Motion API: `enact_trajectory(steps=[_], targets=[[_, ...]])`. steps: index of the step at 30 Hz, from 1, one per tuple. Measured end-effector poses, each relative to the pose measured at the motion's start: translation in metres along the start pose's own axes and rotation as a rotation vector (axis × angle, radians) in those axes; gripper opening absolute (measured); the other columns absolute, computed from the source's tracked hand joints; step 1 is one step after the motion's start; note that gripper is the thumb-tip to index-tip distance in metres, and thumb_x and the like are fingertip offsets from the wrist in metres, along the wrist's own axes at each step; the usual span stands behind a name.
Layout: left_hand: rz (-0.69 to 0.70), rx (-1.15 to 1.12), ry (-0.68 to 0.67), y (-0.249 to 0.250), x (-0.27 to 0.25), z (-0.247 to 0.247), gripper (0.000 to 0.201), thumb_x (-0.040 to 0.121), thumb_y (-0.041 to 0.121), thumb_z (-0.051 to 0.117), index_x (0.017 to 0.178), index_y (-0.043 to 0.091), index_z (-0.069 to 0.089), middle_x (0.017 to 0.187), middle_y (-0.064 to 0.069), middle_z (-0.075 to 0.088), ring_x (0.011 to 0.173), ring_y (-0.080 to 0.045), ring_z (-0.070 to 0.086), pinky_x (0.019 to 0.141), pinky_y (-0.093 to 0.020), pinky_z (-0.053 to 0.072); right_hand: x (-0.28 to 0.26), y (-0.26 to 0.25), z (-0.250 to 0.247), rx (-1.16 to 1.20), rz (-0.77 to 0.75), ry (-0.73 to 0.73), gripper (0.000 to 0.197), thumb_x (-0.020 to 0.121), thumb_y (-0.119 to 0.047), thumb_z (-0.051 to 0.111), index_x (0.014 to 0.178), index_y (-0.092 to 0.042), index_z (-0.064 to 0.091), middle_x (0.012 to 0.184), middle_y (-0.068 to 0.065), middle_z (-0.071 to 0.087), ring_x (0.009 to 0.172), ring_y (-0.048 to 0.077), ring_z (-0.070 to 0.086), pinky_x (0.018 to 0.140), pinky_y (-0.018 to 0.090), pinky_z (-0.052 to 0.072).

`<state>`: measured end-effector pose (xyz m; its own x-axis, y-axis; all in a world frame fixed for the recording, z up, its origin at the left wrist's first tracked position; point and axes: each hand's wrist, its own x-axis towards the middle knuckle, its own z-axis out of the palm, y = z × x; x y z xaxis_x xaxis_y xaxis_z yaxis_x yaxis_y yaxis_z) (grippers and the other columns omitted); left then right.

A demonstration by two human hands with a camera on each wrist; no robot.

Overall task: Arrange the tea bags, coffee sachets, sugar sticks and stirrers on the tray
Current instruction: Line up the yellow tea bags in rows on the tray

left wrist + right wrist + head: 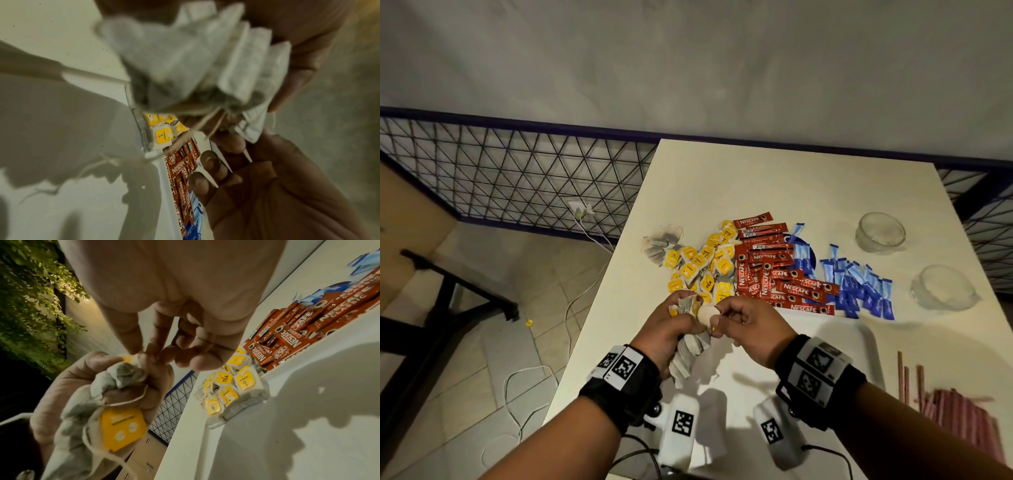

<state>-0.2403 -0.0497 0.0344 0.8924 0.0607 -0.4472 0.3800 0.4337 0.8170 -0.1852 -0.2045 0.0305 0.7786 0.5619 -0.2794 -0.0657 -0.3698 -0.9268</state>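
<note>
Left hand (667, 329) clutches a fistful of tea bags (690, 349) above the tray (774, 346) | right hand (748, 325) pinches one bag's top | step: bunching tea bags, I'd say | next: square them and set them down, minding tangled strings | bags grey, limp, yellow tags; the rest heaped on the table (756, 178) beyond.
</note>
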Motion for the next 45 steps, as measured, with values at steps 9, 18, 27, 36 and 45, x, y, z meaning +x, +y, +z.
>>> enact_trajectory(steps=[9, 18, 27, 36, 45], targets=[[0.119, 0.168, 0.158, -0.006, -0.006, -0.022, 0.037, 0.051, -0.001, 0.057, 0.088, 0.005, 0.059, 0.081, -0.029, 0.064, 0.060, -0.027, 0.062, 0.060, -0.030, 0.047, 0.004, 0.004, -0.019, -0.074, 0.064, 0.224, 0.024, 0.087, -0.025, 0.066, 0.065, -0.023, 0.058, 0.067, 0.000, 0.065, 0.060, 0.015, 0.061, 0.057, 0.030, 0.048], [0.366, 0.964, -0.174, -0.003, -0.011, -0.011, 0.048, 0.062, 0.017, 0.060, 0.107, 0.030, 0.072, 0.124, 0.012, 0.058, 0.113, 0.002, 0.055, 0.097, -0.012, 0.038, 0.010, -0.010, 0.005, -0.151, 0.003, 0.232, 0.026, 0.087, -0.025, 0.066, 0.063, -0.023, 0.057, 0.059, -0.009, 0.055, 0.055, -0.002, 0.050, 0.053, 0.011, 0.035], [0.214, 0.653, -0.119, 0.012, -0.016, -0.016, 0.044, 0.066, 0.010, 0.065, 0.109, 0.017, 0.070, 0.087, 0.016, 0.068, 0.053, 0.002, 0.057, 0.052, -0.016, 0.043, 0.014, -0.007, 0.005, 0.243, 0.048, 0.225, 0.009, 0.090, -0.013, 0.063, 0.084, -0.018, 0.064, 0.072, -0.003, 0.058, 0.069, 0.016, 0.053, 0.062, 0.025, 0.044], [0.075, 0.734, -0.090, 0.001, -0.008, -0.032, 0.047, 0.066, 0.016, 0.067, 0.109, 0.034, 0.069, 0.080, -0.008, 0.071, 0.056, -0.018, 0.056, 0.057, -0.031, 0.049, 0.022, 0.019, 0.007, 0.225, 0.143, 0.246, 0.014, 0.092, -0.007, 0.059, 0.081, -0.014, 0.058, 0.068, 0.000, 0.058, 0.056, 0.009, 0.054, 0.049, 0.021, 0.044], [-0.073, 0.745, 0.032, -0.016, -0.016, -0.077, 0.042, 0.076, 0.004, 0.067, 0.100, 0.037, 0.071, 0.066, 0.007, 0.068, 0.046, -0.010, 0.050, 0.047, -0.019, 0.042, 0.034, 0.085, -0.011, -0.060, 0.436, 0.434, 0.012, 0.089, -0.031, 0.063, 0.099, -0.025, 0.066, 0.092, -0.004, 0.070, 0.083, 0.020, 0.065, 0.084, 0.037, 0.053]])
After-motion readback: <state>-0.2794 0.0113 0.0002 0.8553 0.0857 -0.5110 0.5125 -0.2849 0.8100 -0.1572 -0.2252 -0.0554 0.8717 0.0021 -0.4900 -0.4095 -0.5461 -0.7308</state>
